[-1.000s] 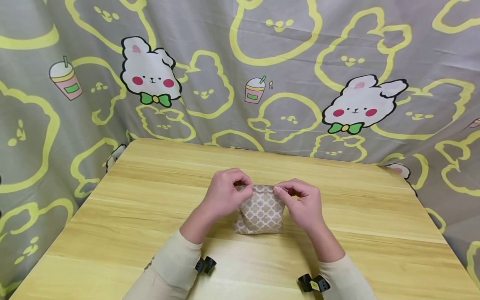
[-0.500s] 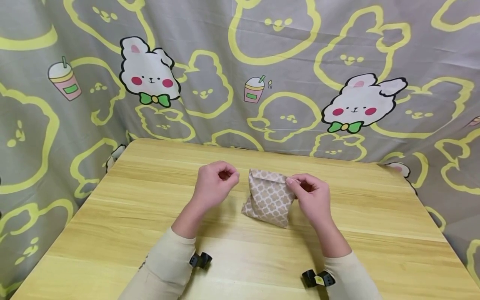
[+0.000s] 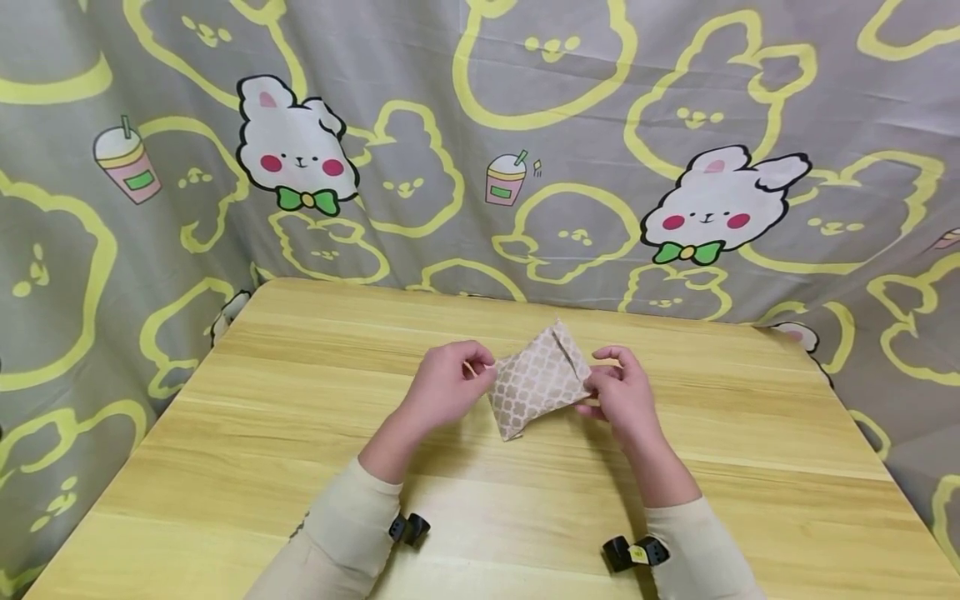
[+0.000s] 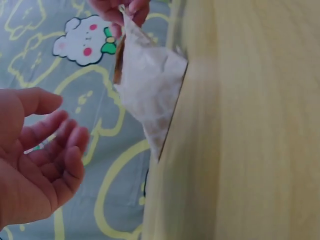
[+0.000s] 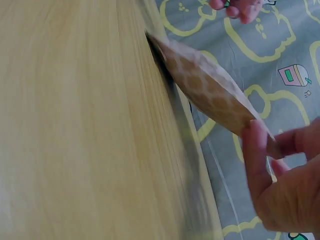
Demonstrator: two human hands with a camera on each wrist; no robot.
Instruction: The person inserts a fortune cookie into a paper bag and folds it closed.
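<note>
A small tan paper bag (image 3: 538, 385) with a white lattice print and a folded-over end is raised above the table and turned diagonally. My right hand (image 3: 621, 387) pinches it at the folded end, thumb on one face and fingers on the other, as the right wrist view shows on the bag (image 5: 210, 92). My left hand (image 3: 453, 382) is beside the opposite end; in the left wrist view a gap separates this hand (image 4: 42, 155) from the bag (image 4: 150, 82), and its fingers are loosely curled around nothing.
Beneath both hands lies a light wood-grain table (image 3: 300, 400). A grey curtain (image 3: 420, 75) with yellow outlines and white rabbits hangs behind it and along the sides. Each sleeve carries a small black wrist camera (image 3: 408, 528).
My left hand let go of the bag's folded edge, drew away left, then came back near it. The right hand kept hold while the bag swung round, its folded end now facing right.
</note>
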